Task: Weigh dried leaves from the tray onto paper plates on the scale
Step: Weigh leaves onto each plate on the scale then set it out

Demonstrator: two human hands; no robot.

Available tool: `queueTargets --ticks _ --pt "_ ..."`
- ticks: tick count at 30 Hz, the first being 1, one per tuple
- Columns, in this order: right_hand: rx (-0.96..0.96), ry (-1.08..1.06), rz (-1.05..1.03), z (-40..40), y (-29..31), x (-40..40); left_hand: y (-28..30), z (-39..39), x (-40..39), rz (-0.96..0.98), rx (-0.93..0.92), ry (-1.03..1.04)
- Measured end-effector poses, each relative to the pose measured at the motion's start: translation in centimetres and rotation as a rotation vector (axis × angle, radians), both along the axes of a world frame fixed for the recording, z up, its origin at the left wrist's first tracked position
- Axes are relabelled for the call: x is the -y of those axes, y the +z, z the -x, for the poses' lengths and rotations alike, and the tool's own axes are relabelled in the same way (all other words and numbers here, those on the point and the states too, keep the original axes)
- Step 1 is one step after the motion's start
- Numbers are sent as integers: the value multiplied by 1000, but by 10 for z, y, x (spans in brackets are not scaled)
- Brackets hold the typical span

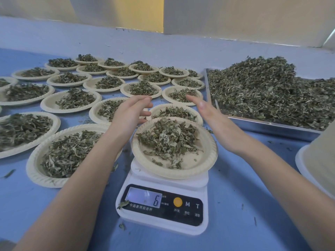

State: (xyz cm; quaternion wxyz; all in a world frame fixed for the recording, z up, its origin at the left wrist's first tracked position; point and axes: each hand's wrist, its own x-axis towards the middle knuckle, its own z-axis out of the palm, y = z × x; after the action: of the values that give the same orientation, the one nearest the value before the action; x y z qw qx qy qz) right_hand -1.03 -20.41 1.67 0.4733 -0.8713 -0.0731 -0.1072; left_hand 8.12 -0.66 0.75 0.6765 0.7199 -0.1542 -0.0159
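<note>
Spreading across the whole view, the blue surface carries everything. At the right sits a rectangular shiny metal tray, heaped with a big mound of dried green leaves, highest toward its far side. To the left and behind, many round cream paper plates with fluted rims lie close together in rows, several touching or overlapping, each holding a small pile of leaves. At the right edge a pale stack of what look like unused plates is partly cut off.

Near the middle stands a white digital kitchen scale with a dark front panel; its lit display reads 6, and a yellow round button sits beside it. On the scale's platform rests one round cream paper plate, carrying a loose pile of dried leaves.

The left hand hovers just beyond the plate's far left rim, fingers straight and relaxed, holding nothing; whether the thumb touches the rim I cannot tell. The right hand is raised beside the plate's far right rim, fingers stretched out, holding nothing, apart from the plate.

A few loose leaf scraps lie on the scale and surface.
</note>
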Motion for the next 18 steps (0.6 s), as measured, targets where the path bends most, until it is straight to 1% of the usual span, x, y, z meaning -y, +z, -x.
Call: queueTargets --ticks 4,7,9,11,12,14,16,18 --pt "-8 -7 24 2 1 0 1 1 1 -11 -4 2" --pt "22 -101 141 0 4 10 1 3 1 -26 -3 -2" --pt "101 -223 215 -9 7 20 2 4 2 -33 1 -8" --pt "166 -298 377 -27 6 34 2 5 3 -40 -2 -10" --pt "147 -319 469 -38 5 42 2 6 4 -45 -4 -12" --pt "42 -372 581 -59 0 56 2 6 5 -64 -1 -20" --pt "-74 -409 647 -73 -8 70 2 6 5 -71 -5 -26" --pt "-160 -442 666 -86 -14 80 2 5 4 -66 -11 -24"
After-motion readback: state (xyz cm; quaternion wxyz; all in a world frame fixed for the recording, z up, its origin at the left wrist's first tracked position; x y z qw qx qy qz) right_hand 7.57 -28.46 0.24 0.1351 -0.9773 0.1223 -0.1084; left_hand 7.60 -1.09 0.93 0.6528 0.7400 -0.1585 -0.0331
